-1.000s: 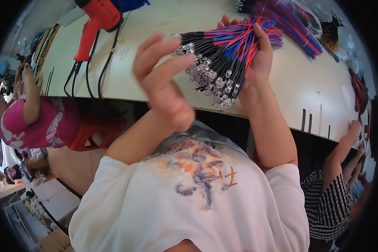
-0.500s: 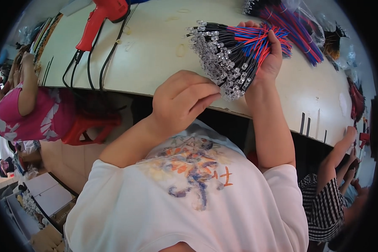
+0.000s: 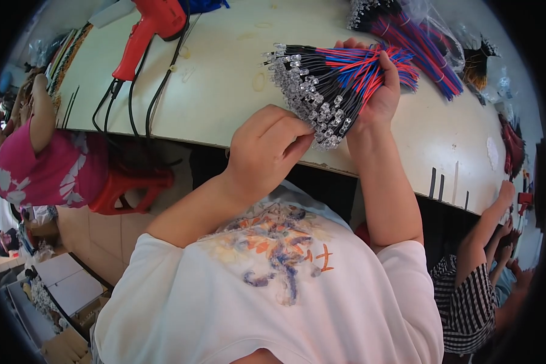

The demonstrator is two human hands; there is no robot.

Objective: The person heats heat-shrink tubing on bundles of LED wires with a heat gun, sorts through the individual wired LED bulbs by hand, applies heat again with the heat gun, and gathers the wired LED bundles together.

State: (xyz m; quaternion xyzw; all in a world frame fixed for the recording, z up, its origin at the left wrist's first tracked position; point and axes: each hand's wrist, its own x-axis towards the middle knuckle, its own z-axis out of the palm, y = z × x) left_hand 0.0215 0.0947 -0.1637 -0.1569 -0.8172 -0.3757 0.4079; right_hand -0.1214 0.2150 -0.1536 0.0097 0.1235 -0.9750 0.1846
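My right hand is wrapped around a thick bundle of LED wires, red and blue, with black sleeves toward the lamp end. The clear LED heads fan out on the bundle's left and lower side, above the table's near edge. At the lower tip of that fan, my left hand has its thumb and fingers pinched together against the outermost heads. Whatever sits between those fingertips is hidden.
A red heat gun with black cables lies at the far left of the pale table. More tied LED wire bundles lie at the far right. Short black tubes rest near the front edge. Co-workers sit at both sides; a red stool stands left.
The bundle in my right hand has shifted slightly left and down. My left hand has moved a little to the right, its fingers still pinched at the LED heads.
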